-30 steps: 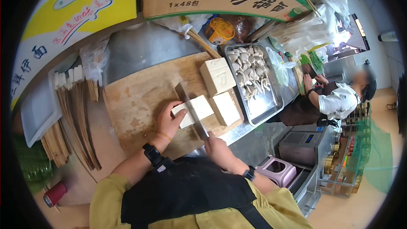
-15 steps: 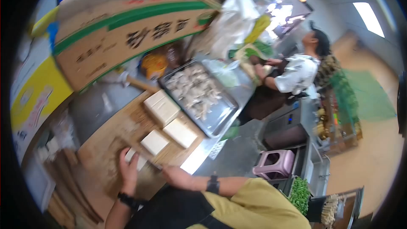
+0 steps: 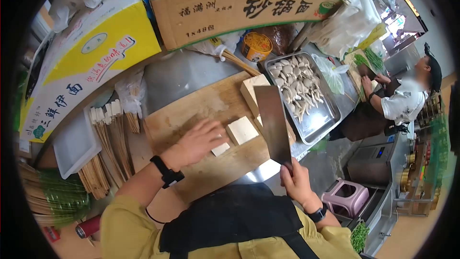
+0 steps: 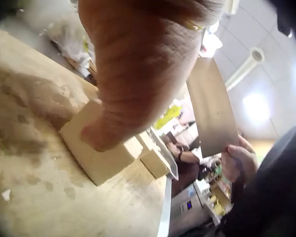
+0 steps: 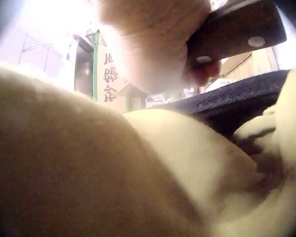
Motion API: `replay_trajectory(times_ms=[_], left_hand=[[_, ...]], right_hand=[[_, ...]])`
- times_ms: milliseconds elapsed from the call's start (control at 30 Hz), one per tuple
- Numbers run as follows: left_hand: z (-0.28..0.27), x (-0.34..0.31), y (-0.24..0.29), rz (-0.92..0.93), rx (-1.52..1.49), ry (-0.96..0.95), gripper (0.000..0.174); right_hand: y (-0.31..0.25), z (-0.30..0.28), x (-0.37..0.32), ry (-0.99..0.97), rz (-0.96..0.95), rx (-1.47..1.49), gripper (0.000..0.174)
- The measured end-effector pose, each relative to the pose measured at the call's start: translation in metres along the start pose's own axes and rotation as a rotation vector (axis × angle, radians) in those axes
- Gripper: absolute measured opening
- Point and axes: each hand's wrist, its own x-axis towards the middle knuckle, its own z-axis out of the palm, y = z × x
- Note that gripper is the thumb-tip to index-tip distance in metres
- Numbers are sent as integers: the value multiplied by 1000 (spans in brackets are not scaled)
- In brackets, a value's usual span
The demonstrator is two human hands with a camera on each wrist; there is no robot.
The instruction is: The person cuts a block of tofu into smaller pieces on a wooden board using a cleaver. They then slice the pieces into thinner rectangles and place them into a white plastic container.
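Note:
My right hand (image 3: 298,184) grips the dark handle of a cleaver, whose broad blade (image 3: 274,124) stands raised above the right side of the wooden cutting board (image 3: 187,100). My left hand (image 3: 196,145) reaches over a small white tofu piece (image 3: 221,149), fingers stretched out. In the left wrist view its thumb touches the face of the tofu (image 4: 98,153); the other fingers are hidden there. Just right of that hand lies a squarish tofu piece (image 3: 242,131). A larger tofu block (image 3: 250,92) sits farther back, partly behind the blade.
A metal tray of mushrooms (image 3: 330,127) stands right of the board. Bundled skewers (image 3: 115,134) and a white plastic tray (image 3: 72,151) lie left. Cardboard boxes (image 3: 201,14) line the back. Another person (image 3: 407,98) works with a knife at the far right.
The cleaver, earlier down in the tofu, is now lifted up and right. The tofu is parted in two pieces. My left fingers have straightened from their earlier grip. The head view swung and came back.

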Motion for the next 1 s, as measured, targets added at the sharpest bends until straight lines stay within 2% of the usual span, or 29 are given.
replay_trajectory(times_ms=[33, 133, 167, 267, 367, 467, 567, 667, 767, 867, 933, 1000], left_hand=[[0, 8, -2, 63, 52, 43, 45], [26, 24, -19, 99, -79, -112, 33], [29, 26, -23, 122, -69, -117, 23], [14, 23, -31, 74, -220, -146, 32], [-8, 1, -32, -301, -584, -98, 49], [20, -31, -58, -686, -1037, 31, 50], [50, -53, -88, -965, -1137, -68, 51], [44, -57, -75, -1039, -1059, 66, 49], [15, -51, -38, -756, 201, 396, 45], [23, -20, 9, -721, -631, 580, 47], [43, 4, 41, -815, -1230, 465, 55], [70, 19, 50, -871, -1157, 499, 61]], right_hand=[[-3, -1, -2, 5, 46, 38, 13], [0, 4, -7, 41, 58, 87, 12], [-1, 6, -8, 37, 101, 114, 11], [1, 10, -7, 16, 134, 117, 10], [5, 12, -1, -22, 131, 124, 10], [3, 11, 6, -78, 134, 143, 12], [-9, 9, 21, -141, 149, 159, 11], [-10, 8, 29, -190, 168, 141, 13], [-9, 7, 31, -225, 182, 134, 18], [-10, 9, 27, -217, 151, 123, 15], [-8, 14, 28, -237, 112, 57, 17], [5, 21, 28, -226, -10, -39, 18]])
